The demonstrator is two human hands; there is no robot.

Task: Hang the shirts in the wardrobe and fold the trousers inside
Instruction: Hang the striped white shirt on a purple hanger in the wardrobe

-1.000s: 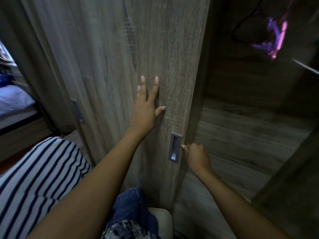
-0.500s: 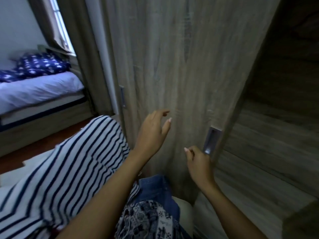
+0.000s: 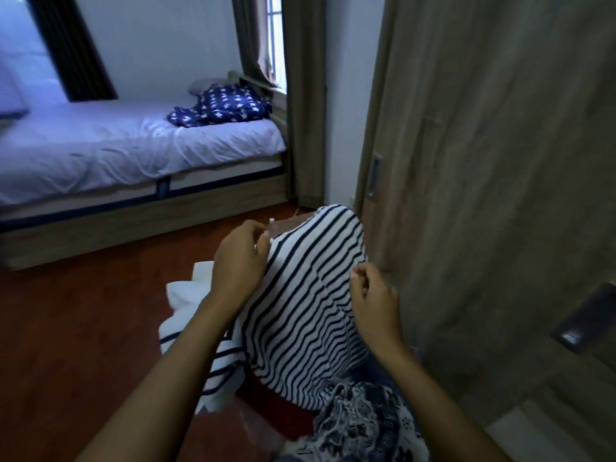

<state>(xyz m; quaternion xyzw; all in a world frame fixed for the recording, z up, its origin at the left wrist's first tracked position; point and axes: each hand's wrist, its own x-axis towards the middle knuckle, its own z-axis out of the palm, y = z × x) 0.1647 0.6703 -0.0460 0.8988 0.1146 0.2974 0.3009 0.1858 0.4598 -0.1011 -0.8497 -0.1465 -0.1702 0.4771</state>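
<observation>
A white shirt with navy stripes is draped over the top of a clothes pile in front of me. My left hand grips its upper left edge near the collar. My right hand is at the shirt's right edge with curled fingers that seem to pinch the fabric. Below it lies a dark patterned garment with a bit of blue denim beside it. The wooden wardrobe door stands to the right, with a metal recessed handle.
A bed with a white sheet and a navy star-patterned cloth stands at the back left. A curtain hangs by the window. A red-brown wood floor spreads to the left. A second recessed handle sits on the far door.
Both hands left the wardrobe door and its handle and came down onto the striped shirt. My view swung left and down, away from the wardrobe's inside toward the bed.
</observation>
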